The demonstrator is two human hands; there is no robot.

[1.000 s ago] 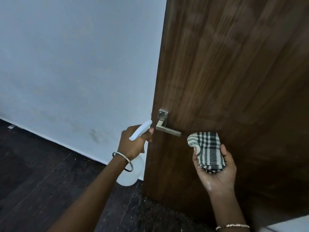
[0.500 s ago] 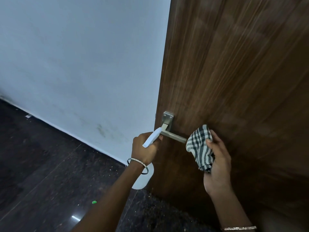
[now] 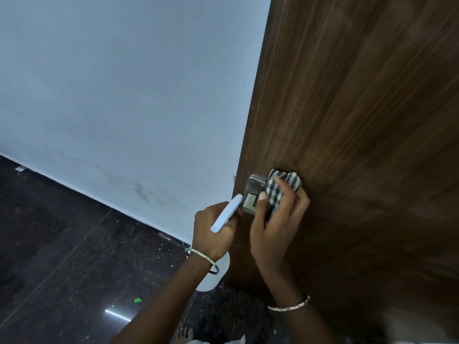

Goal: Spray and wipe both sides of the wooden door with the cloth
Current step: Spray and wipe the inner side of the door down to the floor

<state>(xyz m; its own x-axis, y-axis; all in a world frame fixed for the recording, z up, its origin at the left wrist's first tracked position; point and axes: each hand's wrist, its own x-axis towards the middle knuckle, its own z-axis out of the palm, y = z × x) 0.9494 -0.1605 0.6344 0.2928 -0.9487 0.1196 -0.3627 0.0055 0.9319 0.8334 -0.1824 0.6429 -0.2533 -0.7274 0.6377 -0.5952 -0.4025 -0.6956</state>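
The dark wooden door (image 3: 360, 108) fills the right half of the view, its edge running down the middle. My right hand (image 3: 275, 224) grips a black-and-white checked cloth (image 3: 280, 188) against the metal door handle (image 3: 253, 194), covering most of the lever. My left hand (image 3: 213, 232) holds a white spray bottle (image 3: 227, 212) by its neck just left of the door edge. The nozzle points up toward the handle, and the bottle's round body hangs below my wrist.
A pale blue-white wall (image 3: 124, 95) stands to the left of the door, with smudges low down. The floor (image 3: 62, 269) is dark polished stone with dust specks and a small green scrap (image 3: 137, 300). My bare toes (image 3: 185, 335) show at the bottom.
My right hand has turned over and carried the cloth up and left onto the door handle. My left hand with the bottle has stayed close to the door edge.
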